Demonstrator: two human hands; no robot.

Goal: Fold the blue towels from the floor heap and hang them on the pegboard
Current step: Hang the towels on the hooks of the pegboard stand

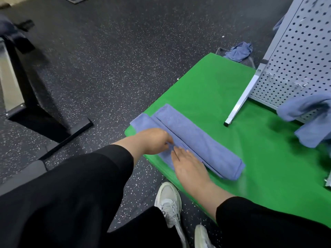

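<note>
A green mat (215, 90) lies on speckled black flooring (111, 51), near white sneakers (170, 203).

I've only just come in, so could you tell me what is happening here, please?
A person is folding a blue towel on the green mat. The left hand pinches its edge while the right hand presses flat on it. Another towel hangs on the pegboard, and a crumpled one lies behind the mat.

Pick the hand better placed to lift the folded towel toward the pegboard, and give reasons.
Probably the left. The left hand already pinches the folded towel at its near edge, while the right hand only lies flat on it. The pegboard stands to the right, though.
</note>
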